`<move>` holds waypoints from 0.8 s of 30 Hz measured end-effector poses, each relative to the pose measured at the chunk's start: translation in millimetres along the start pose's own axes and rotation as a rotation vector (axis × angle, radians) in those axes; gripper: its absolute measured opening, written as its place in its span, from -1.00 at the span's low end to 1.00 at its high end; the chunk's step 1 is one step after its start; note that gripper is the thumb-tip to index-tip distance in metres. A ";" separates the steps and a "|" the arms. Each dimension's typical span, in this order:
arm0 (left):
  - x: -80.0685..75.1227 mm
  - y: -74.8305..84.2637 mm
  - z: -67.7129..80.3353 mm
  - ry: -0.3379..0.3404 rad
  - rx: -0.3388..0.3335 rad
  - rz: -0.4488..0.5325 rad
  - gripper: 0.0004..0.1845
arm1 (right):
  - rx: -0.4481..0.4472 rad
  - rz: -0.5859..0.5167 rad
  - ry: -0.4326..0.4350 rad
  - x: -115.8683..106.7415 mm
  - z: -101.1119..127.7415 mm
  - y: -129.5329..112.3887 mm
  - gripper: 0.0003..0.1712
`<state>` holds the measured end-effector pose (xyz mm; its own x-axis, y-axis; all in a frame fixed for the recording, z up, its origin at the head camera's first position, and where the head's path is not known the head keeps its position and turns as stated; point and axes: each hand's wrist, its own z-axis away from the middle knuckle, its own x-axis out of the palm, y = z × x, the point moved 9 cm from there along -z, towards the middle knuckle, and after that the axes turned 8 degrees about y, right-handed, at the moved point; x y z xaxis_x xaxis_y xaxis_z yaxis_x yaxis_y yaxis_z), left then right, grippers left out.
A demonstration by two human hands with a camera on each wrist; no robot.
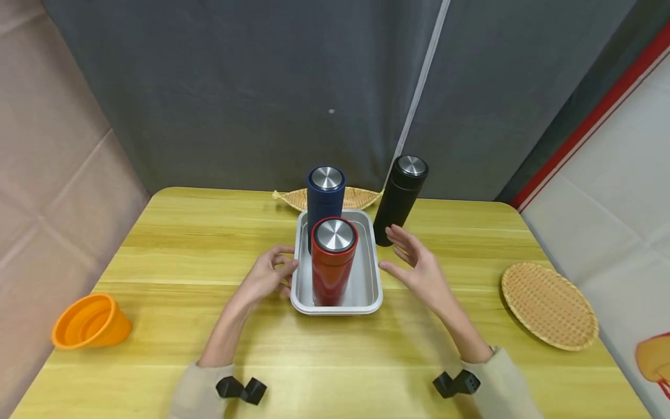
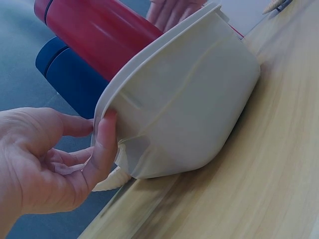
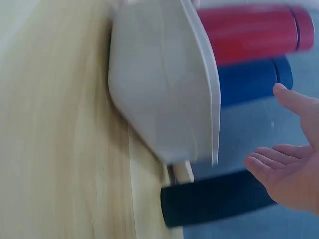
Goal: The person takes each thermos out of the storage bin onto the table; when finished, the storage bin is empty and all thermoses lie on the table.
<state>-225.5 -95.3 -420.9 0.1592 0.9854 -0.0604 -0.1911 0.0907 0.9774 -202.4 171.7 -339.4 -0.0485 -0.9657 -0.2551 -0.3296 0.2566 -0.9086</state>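
A light grey, deep rectangular tray (image 1: 361, 285) stands on the table. Inside it are an upright red thermos (image 1: 333, 270) and, behind that, a dark blue thermos (image 1: 325, 195). My left hand (image 1: 268, 272) pinches the tray's left rim, one fingertip lying against the outer wall in the left wrist view. Just off the tray's right side is my right hand (image 1: 420, 269), its fingers spread and holding nothing. A black thermos (image 1: 396, 201) stands beside the tray at the back right, close to the right fingertips.
Behind the tray lies a woven boat-shaped basket (image 1: 361, 198), partly hidden. An orange collapsible cup (image 1: 94, 323) lies tipped at the left. A round woven tray (image 1: 549, 305) rests near the table's right edge. A grey curtain (image 1: 235, 105) hangs along the back edge.
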 end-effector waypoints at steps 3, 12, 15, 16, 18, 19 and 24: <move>0.3 -0.3 0.3 0.003 -0.003 0.001 -0.53 | -0.012 -0.004 -0.055 16.3 8.0 -9.0 -0.16; 0.3 -0.1 -0.7 0.006 -0.002 0.011 -0.53 | 0.010 -0.013 -0.126 60.2 14.3 -21.4 -0.12; 0.7 0.0 -1.2 0.004 -0.001 0.016 -0.53 | 0.028 -0.032 -0.120 68.4 13.6 -23.4 -0.15; 0.7 -0.1 -1.2 0.003 -0.002 0.017 -0.53 | 0.035 -0.046 -0.121 70.9 13.2 -23.7 -0.16; 0.7 -0.6 -1.1 0.003 -0.008 0.018 -0.53 | 0.052 -0.068 -0.123 74.8 12.9 -23.6 -0.19; 0.7 -0.9 -1.0 0.003 -0.011 0.018 -0.53 | 0.060 -0.074 -0.125 76.3 12.8 -23.4 -0.20; 0.4 -0.8 -0.2 0.007 -0.012 0.021 -0.54 | 0.071 -0.085 -0.119 78.4 13.2 -23.9 -0.21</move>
<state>-225.5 -95.0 -421.8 0.1486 0.9880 -0.0414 -0.2062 0.0719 0.9759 -185.9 90.4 -342.0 0.0904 -0.9736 -0.2095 -0.2604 0.1799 -0.9486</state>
